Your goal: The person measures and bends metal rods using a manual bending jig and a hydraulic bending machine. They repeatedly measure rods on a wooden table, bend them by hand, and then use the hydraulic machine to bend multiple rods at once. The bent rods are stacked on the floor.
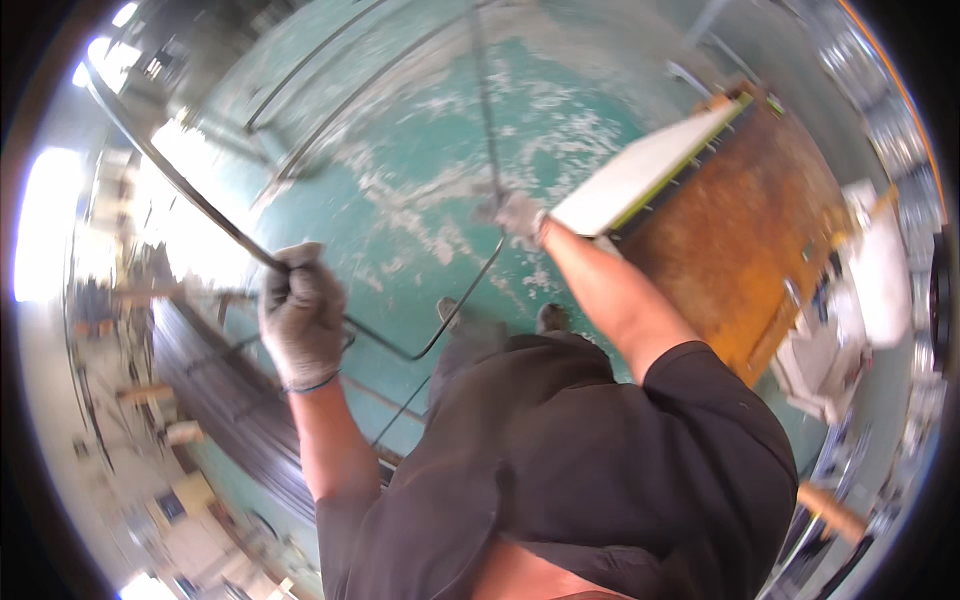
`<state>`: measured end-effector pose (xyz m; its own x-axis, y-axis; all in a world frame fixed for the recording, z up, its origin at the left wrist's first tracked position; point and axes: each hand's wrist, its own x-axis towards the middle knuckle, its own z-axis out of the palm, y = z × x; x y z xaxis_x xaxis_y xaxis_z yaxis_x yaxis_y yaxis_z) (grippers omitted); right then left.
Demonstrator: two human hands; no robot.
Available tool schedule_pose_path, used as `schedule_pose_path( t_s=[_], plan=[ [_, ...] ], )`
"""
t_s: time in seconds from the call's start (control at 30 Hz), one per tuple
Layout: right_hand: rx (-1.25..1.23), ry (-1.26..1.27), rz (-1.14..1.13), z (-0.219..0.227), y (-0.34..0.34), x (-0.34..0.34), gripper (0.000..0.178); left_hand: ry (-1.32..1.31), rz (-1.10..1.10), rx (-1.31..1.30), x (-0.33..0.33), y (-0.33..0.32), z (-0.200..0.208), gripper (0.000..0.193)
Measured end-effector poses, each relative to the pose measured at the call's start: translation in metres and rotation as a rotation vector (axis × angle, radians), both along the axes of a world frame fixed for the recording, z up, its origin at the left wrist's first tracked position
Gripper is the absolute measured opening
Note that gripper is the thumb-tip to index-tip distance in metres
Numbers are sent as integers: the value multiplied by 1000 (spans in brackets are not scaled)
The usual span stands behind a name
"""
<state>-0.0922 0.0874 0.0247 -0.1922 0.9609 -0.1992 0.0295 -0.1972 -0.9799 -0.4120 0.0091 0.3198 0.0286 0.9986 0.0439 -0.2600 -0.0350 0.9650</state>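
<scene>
A dark, thin bent metal rod [465, 290] spans both my hands, with a rounded bend hanging low between them in front of my legs. My left hand [302, 315], in a pale grey work glove, is closed around one side of it; from that fist a long straight length runs up to the far left. My right hand [518, 216], gloved too and smeared by motion, grips the other side, which rises away toward the top of the view. Its fingers are blurred, though they appear wrapped round the rod.
A brown-topped workbench [735, 220] stands at the right, with a white panel [640, 165] edged in yellow-green along it. A bundle of dark rods or tubes [230, 400] lies at the left. Further bent rods [330, 120] stand beyond, over the worn green floor [420, 200].
</scene>
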Motion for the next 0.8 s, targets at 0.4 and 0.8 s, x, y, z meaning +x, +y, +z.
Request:
schedule_pose_path(
  t_s=[0.4, 0.8],
  plan=[
    [-137, -390, -1382, 7, -279, 165, 37, 382, -655, -251, 267, 67, -145, 43],
    [-548, -392, -1747, -50, -413, 284, 36, 745, -1046, -314, 409, -29, -252, 49]
  ],
)
